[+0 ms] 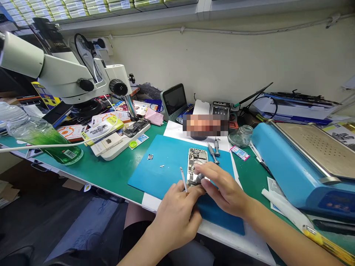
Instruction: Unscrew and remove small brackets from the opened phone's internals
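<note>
An opened phone with its inner boards showing lies on the blue mat. My left hand is at the phone's lower end, fingers bent, with a cigarette held between them and pointing up. My right hand reaches over the phone's lower right, its fingers closed around a grey screwdriver whose tip is hidden. Two more grey screwdrivers lie beyond the phone at the mat's upper right. A small metal part and a tiny white piece are on the mat's left side.
A white microscope and a green-filled bottle stand on the left. At the right sits a blue machine with a metal top. A glass jar and a small screen stand at the back.
</note>
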`<state>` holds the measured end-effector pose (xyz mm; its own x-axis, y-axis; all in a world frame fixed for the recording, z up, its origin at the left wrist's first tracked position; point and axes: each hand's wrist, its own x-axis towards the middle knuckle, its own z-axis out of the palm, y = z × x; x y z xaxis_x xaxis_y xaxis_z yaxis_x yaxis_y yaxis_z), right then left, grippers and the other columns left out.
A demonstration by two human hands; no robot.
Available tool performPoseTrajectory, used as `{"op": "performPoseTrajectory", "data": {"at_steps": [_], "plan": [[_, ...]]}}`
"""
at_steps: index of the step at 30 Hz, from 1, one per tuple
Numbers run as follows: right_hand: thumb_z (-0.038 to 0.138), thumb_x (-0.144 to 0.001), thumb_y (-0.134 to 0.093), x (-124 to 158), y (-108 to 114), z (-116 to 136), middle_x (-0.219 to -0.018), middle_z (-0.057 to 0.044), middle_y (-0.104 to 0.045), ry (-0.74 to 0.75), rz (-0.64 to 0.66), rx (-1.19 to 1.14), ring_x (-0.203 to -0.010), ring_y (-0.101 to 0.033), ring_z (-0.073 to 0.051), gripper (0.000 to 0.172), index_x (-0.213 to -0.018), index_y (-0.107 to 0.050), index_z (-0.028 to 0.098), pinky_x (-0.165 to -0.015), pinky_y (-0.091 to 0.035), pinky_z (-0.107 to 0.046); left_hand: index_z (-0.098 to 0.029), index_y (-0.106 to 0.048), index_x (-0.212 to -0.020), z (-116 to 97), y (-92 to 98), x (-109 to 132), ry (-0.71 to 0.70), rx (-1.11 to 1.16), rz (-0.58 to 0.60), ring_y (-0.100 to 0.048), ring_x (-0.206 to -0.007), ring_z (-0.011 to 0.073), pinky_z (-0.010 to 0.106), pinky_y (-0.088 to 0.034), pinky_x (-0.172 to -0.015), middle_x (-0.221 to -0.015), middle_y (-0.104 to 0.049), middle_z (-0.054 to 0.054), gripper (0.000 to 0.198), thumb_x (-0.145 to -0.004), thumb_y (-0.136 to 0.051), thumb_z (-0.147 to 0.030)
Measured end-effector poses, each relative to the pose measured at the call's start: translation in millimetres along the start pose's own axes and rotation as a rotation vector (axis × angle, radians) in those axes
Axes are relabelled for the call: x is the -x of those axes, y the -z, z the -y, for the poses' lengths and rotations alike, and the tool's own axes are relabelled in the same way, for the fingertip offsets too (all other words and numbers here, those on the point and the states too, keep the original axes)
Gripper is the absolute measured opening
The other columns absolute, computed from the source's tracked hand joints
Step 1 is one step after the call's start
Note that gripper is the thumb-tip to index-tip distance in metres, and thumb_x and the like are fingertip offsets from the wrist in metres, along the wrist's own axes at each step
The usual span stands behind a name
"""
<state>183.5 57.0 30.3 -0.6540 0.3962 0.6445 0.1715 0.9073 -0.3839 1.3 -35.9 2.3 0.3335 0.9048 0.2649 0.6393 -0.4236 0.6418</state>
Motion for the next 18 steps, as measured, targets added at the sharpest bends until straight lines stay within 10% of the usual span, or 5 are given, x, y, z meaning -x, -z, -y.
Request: {"op": "performPoseTrajectory", "data": {"at_steps": [18], "plan": [[0.013,-0.1,-0.054,1.4,2.3,-3.3,-0.105,-0.005,-0.071,-0.007,-0.058,0.07,-0.092,-0.066,-0.021,0.058,-0.154,-0.043,0.033,-0.081,-0.061,-0.036,-0.027,-0.059,-0.126,-2.3,3.3,-2.4,0.009,0.045,-0.009,-0.058,-0.102,0.0284,0.045,-0.049,-0.086,-0.113,-0.072,0.002,0.051,-0.08,-0.052,-0.006]]}}
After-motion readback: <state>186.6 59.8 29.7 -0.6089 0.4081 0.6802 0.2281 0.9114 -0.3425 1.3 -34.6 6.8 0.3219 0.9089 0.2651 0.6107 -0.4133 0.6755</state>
